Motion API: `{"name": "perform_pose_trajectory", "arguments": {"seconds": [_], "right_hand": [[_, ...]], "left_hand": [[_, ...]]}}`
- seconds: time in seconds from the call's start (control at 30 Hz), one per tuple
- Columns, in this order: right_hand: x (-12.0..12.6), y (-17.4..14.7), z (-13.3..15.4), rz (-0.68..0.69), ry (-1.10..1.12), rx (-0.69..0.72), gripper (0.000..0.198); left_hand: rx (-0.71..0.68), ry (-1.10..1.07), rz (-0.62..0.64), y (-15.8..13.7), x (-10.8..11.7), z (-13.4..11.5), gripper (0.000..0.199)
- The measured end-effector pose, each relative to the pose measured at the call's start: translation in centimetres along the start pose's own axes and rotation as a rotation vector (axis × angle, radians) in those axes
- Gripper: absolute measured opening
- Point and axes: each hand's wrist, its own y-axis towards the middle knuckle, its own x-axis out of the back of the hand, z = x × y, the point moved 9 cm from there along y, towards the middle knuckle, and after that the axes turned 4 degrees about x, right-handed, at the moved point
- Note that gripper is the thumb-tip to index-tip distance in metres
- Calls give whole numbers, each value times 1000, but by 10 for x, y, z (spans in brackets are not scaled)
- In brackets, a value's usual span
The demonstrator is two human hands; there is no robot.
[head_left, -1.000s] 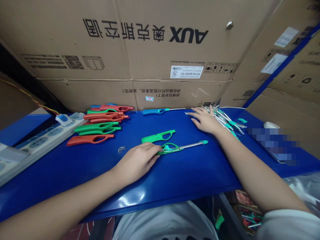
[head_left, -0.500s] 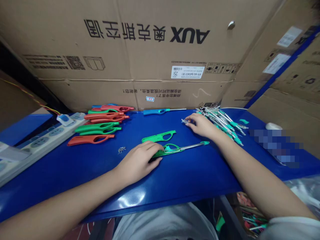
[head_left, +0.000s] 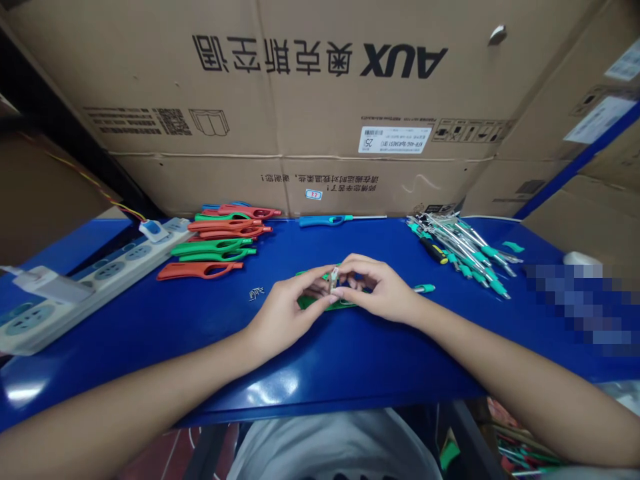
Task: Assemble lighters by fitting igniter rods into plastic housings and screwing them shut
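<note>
Between the fingertips of both hands stands a small pale part (head_left: 333,277), its exact kind too small to tell. My left hand (head_left: 285,307) pinches it from one side, and my right hand (head_left: 383,290) from the other. Under the hands lie green lighter shell halves (head_left: 307,303), mostly covered by the fingers. The teal tip (head_left: 425,289) of a lighter's metal tube shows past my right hand. A few small screws (head_left: 256,293) lie loose to the left of my left hand.
Orange, green and blue lighter handles (head_left: 200,270) are piled at left beside a white power strip (head_left: 110,270). A blue lighter (head_left: 325,221) lies by the cardboard wall (head_left: 300,133). At right are several metal tubes with teal ends (head_left: 470,250) and a black-yellow screwdriver (head_left: 434,251).
My right hand has come left from the tube pile with the small pale part. My left hand has let go of the green shell and joined it. The view has shifted slightly.
</note>
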Motion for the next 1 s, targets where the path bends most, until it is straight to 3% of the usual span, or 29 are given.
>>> {"name": "perform_pose_trajectory", "arguments": {"seconds": [0.1, 0.17, 0.27, 0.43, 0.6, 0.8, 1.0], "right_hand": [[10, -3, -3, 16, -186, -56, 24], [7, -5, 2, 131, -305, -13, 18], [-6, -12, 2, 310, -397, 17, 15], [-13, -15, -6, 354, -452, -15, 10], [-6, -8, -11, 259, -274, -48, 6], [6, -12, -52, 93, 182, -485, 32], [-2, -9, -58, 91, 415, -488, 45]], "left_hand": [[18, 67, -58, 2, 10, 1, 33], [2, 154, -55, 4, 14, -2, 21], [-44, 320, 52, 4, 7, -9, 13], [-60, 461, 174, 2, -2, -13, 18], [-65, 498, 196, 3, -3, -11, 20], [-14, 503, 155, 5, 1, -2, 19], [88, 355, 101, 8, 6, 7, 19]]}}
